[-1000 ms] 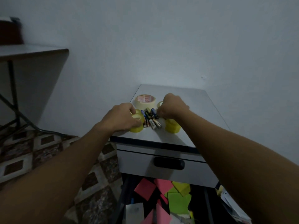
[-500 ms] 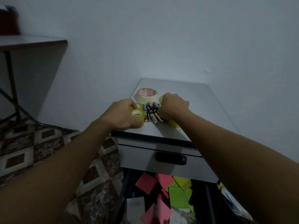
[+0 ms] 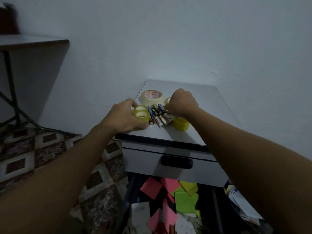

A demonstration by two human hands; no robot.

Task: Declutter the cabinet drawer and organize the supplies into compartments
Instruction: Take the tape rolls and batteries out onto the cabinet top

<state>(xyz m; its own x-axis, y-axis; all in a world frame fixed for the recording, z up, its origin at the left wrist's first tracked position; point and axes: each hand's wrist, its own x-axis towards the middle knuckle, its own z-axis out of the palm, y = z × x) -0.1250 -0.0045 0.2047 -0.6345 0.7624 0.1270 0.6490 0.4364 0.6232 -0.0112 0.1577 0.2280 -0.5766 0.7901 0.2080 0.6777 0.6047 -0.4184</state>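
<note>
The batteries (image 3: 158, 116) are lying between the hands; left hand (image 3: 124, 118) is gripping yellow tape rolls (image 3: 141, 114); right hand (image 3: 183, 103) is curling against the batteries, grip unclear.

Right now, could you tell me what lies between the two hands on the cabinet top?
A cluster of batteries lies between the left hand, gripping yellow tape rolls, and the right hand; the head view shows it.
</note>
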